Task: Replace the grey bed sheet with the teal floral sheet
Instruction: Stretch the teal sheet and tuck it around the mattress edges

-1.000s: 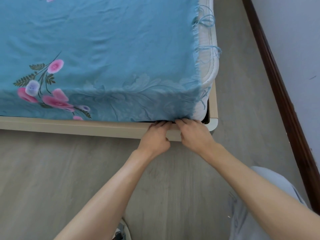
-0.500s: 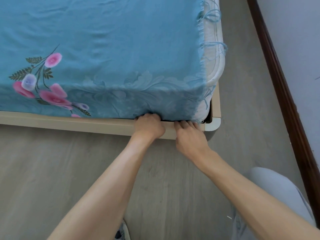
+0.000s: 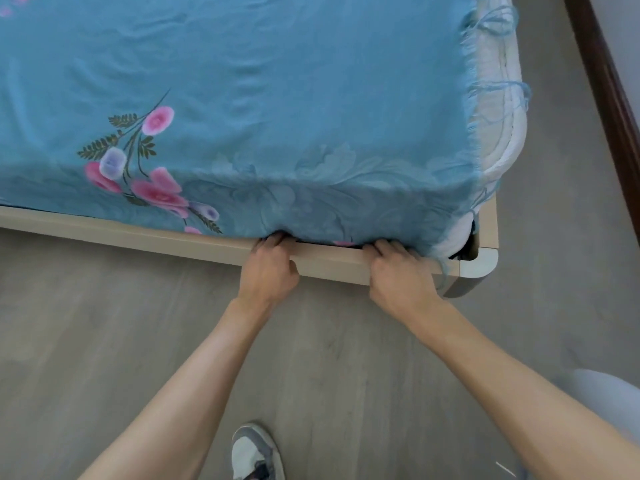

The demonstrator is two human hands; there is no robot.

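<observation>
A: Head view, item one: surroundings?

B: Grey wood-grain floor (image 3: 104,341), matte. Dark brown skirting board (image 3: 609,81) along a pale wall at upper right. One grey-and-white shoe (image 3: 254,452) at the bottom edge. Beige bed frame (image 3: 138,233), smooth, with a rounded corner piece at right.

A: Item two: the task's thing?

B: Teal floral sheet (image 3: 277,98), spread over the mattress top and draped down the near side. Thin woven cloth, lightly creased, pink and lilac flowers with dark leaves at left, tone-on-tone leaf pattern near the hem. Right edge frayed, loose threads hanging over the white quilted mattress (image 3: 498,133), which shows uncovered beyond it.

A: Item three: hands?

B: Left hand (image 3: 270,271), fingers curled onto the sheet's lower hem at the gap above the frame rail. Right hand (image 3: 401,275), just beside the corner, fingers likewise bent into the hem. Fingertips hidden under cloth.

A: Obstructions?

B: Frame rail lies under both hands; dark gap at the corner.
</observation>
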